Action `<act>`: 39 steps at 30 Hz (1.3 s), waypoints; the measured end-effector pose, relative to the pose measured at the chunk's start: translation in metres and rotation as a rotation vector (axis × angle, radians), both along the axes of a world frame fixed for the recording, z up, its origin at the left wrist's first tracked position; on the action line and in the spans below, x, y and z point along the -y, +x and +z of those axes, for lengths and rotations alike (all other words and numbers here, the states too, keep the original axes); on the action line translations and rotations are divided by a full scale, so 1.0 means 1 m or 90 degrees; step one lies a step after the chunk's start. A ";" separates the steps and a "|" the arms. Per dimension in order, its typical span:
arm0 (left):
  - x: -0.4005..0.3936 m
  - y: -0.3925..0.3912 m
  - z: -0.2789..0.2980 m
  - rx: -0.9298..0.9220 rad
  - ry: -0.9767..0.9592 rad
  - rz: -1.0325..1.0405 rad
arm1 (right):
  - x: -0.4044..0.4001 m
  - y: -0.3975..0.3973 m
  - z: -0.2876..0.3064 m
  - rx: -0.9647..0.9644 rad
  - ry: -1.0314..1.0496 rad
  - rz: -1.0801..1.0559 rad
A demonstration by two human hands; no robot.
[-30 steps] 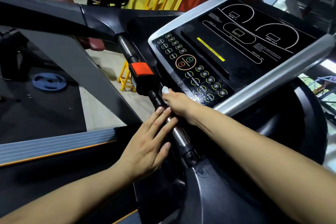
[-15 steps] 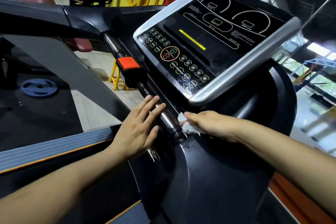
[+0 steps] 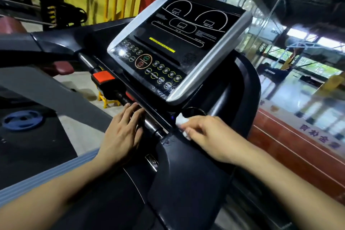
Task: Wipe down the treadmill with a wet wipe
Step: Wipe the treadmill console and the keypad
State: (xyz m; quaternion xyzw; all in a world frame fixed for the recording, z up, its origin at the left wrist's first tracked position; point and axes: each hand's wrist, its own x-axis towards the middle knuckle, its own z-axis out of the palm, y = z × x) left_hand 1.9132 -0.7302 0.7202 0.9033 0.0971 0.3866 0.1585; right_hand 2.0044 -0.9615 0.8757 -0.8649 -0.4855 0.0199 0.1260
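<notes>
treadmill (image 3: 186, 183): black body, tilted console (image 3: 177, 43) with silver edges, wet streaks near its lower buttons.
handlebar (image 3: 149, 123): metal bar below the console, orange clip (image 3: 102, 77) further up it.
left hand (image 3: 121, 134): flat, fingers straight, resting on the handlebar.
right hand (image 3: 207, 134): fingers curled, pinching the wet wipe (image 3: 181, 120).
wet wipe: bunched white, pressed on the black housing beside a round cup holder (image 3: 194, 111).

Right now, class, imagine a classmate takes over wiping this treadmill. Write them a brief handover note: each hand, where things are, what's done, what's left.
Left hand: open, fingers flat on the metal handlebar below the console.
Right hand: pinches the white wet wipe, pressed on the black plastic housing beside the round cup holder.
Done: wet streaks show on the console's lower corner and the housing near the bar's end.
Left: the rest of the housing, cup holder; other parts cannot be judged.
</notes>
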 end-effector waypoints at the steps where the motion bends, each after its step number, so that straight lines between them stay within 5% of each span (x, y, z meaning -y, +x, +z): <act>1: 0.004 0.001 0.001 0.008 -0.008 0.000 | 0.006 -0.005 -0.003 -0.019 0.006 0.021; 6: 0.007 -0.002 0.011 0.002 0.021 0.005 | 0.009 -0.012 -0.008 -0.017 0.031 0.063; 13: 0.028 -0.011 0.049 -0.185 0.012 0.100 | 0.001 0.000 -0.008 -0.005 0.068 0.166; 26: 0.166 0.044 0.134 -0.184 0.048 0.036 | 0.059 0.143 0.031 0.001 0.459 0.229; 39: 0.190 0.117 0.181 -0.173 0.115 0.018 | 0.107 0.203 0.029 0.058 0.620 0.144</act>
